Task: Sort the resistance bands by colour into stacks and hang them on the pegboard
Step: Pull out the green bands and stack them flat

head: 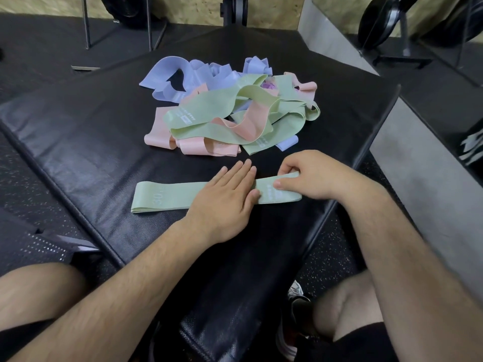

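Pinching green stack by its end in right grip, pressing flat beside with open left grip; likely light, floppy, best lifted mid-length.

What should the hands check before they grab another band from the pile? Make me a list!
1. Green stack lies flat on the black mat: ok.
2. Left hand presses the stack down with straight fingers: ok.
3. Right hand pinches the stack's right end: ok.
4. Stack shows only green: ok.
5. Stack's layers lined up at the ends: cannot tell, the hands cover part of it.
6. Pile sorted: not ok, green, pink and purple bands lie tangled together.
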